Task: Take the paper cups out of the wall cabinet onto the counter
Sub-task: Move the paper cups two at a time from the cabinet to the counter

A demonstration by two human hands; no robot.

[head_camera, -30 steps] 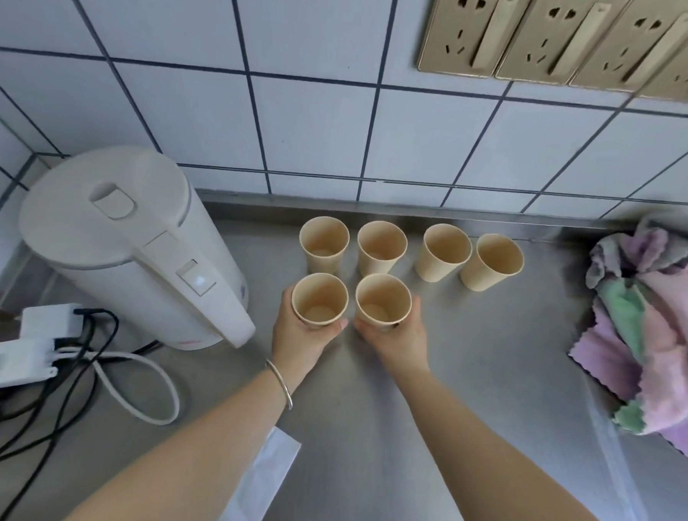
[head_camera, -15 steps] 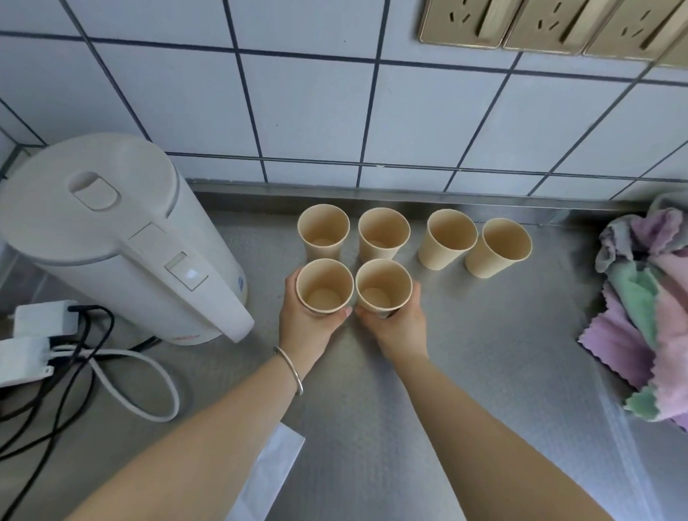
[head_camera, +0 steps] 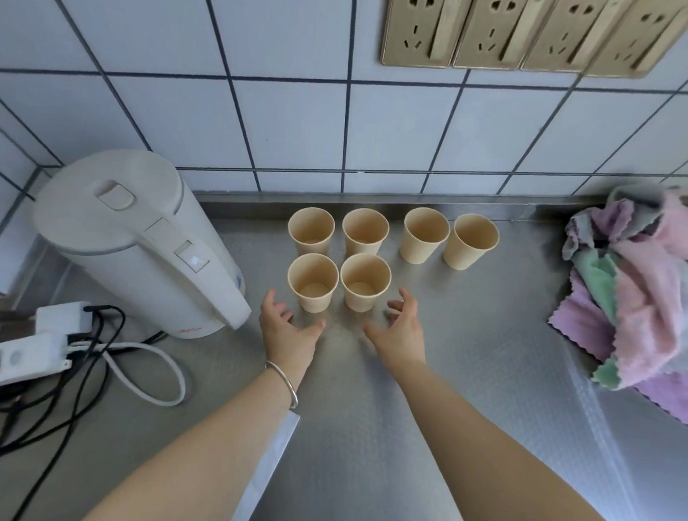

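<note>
Both hands, left hand (head_camera: 287, 329) and right hand (head_camera: 400, 331), have released the two front cups (head_camera: 339, 282).

left: kettle (head_camera: 136, 241) | right: cloths (head_camera: 643, 300) | front counter (head_camera: 365, 440) free

Your view cuts off the gold wall sockets (head_camera: 541, 31) at the top edge and the pastel cloths (head_camera: 646, 312) at the right. The power strip (head_camera: 14, 356) runs off the left edge, its near end blurred.

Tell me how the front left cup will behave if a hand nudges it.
The front left cup looks empty and thin-walled, so probably very light and easily crushed. Tall with a narrow base, it may tip rather than slide. On the smooth steel counter, it could skid into the front right cup.
</note>
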